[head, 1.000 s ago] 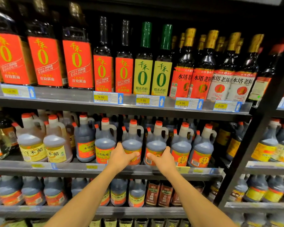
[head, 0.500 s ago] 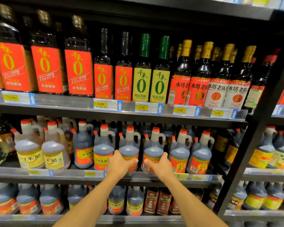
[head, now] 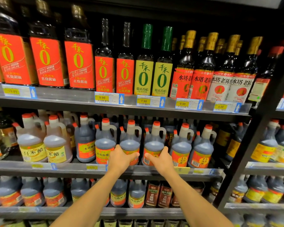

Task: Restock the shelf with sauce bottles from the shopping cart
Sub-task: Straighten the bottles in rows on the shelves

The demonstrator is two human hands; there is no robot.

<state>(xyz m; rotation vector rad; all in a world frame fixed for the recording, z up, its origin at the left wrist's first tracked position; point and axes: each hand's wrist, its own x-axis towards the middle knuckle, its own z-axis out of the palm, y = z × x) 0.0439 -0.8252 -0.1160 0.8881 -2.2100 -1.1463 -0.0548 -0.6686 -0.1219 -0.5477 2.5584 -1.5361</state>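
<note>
Hands at frame centre: my left hand [head: 121,158] grips one dark vinegar jug [head: 129,141], my right hand [head: 162,159] grips its neighbour jug [head: 153,144] on the middle shelf [head: 72,167].

the handled jugs [head: 129,141] on the middle shelf are seen to be of translucent, faintly frosted plastic, capped in smooth red plastic and wrapped in glossy printed labels. the tall bottles [head: 103,53] above look to be made of dark, shiny glass, though plastic cannot be ruled out for the blurred ones at left. the shelf edges [head: 64,95] are fronted with clear glossy plastic strips, behind which paper price tags [head: 109,98] are held. the uprights [head: 259,145] are finished in matt black.
</note>
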